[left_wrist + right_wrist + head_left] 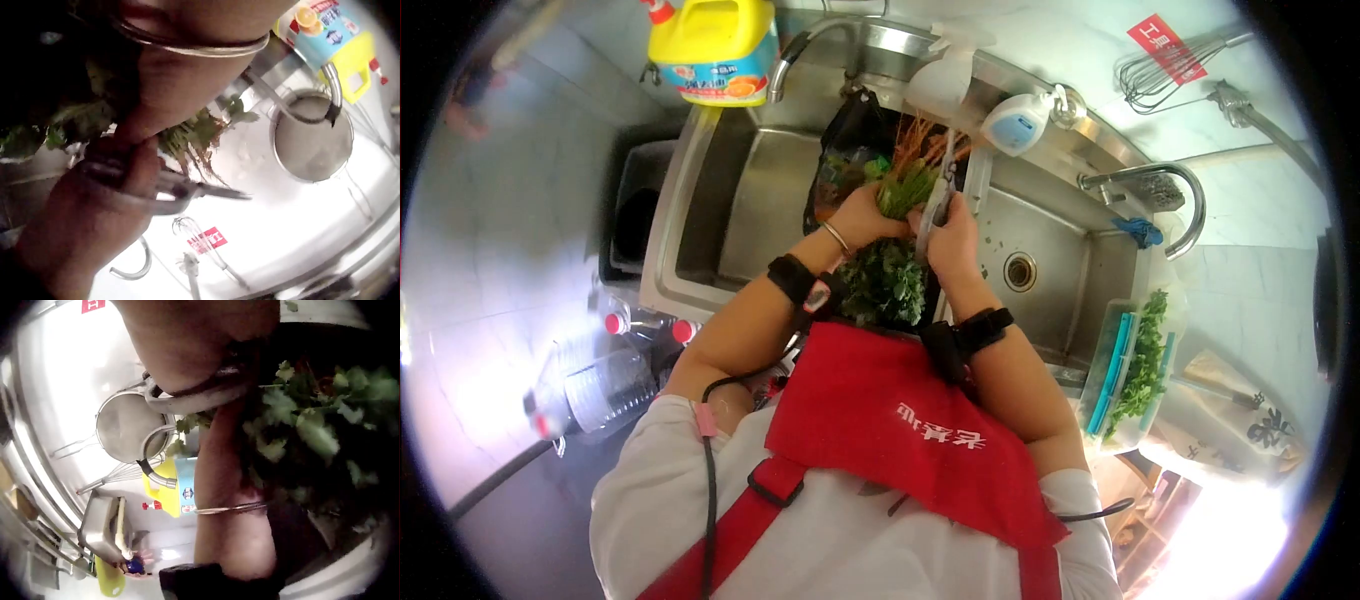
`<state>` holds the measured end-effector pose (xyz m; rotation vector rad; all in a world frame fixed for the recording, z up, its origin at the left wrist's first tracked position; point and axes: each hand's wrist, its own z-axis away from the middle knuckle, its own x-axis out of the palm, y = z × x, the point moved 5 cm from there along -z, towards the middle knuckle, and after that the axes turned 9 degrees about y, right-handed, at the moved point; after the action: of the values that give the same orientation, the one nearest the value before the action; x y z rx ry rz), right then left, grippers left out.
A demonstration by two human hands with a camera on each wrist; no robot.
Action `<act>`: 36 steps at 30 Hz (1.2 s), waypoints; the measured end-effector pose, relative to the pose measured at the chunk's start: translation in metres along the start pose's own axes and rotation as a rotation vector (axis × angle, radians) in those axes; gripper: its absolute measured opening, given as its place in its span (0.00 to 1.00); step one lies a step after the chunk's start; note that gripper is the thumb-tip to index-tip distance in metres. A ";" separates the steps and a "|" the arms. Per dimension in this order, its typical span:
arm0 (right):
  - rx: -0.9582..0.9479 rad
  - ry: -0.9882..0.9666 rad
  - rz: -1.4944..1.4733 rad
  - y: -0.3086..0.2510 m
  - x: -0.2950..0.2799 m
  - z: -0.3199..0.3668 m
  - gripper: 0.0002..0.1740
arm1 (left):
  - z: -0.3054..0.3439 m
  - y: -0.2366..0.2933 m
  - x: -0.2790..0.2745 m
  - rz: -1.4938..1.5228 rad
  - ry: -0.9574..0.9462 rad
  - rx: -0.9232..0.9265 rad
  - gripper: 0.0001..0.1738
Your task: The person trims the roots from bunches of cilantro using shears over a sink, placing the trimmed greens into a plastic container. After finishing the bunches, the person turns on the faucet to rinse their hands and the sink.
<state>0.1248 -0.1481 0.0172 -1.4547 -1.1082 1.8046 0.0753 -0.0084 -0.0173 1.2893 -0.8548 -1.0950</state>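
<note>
My left hand [862, 218], with a bracelet at its wrist, grips a bunch of cilantro [885, 285] by its stems. The leaves hang toward my body, and the reddish-brown root ends [920, 145] point away over the sink. Close beside it, my right hand [956, 242] holds a pair of scissors [169, 205] by the handles. In the left wrist view the blades point outward past the roots. One scissor handle [187, 402] shows pale in the right wrist view, while leaves partly cover the left hand.
A black plastic bag [828, 190] lies in the left basin [770, 165]. The right basin [1040, 215] has scraps near its drain. A yellow detergent jug [715, 50] and white bottles stand behind. At the right, a plastic container [1105, 375] holds greens. Water bottles [605, 385] stand left.
</note>
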 end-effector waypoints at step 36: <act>0.708 -0.096 -0.937 0.011 0.032 0.025 0.14 | 0.014 0.005 -0.007 0.585 0.043 -0.062 0.22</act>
<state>0.0937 -0.1334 -0.0066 -0.3211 -0.8295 1.3347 0.0605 -0.0060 -0.0101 0.9182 -1.0683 -0.6193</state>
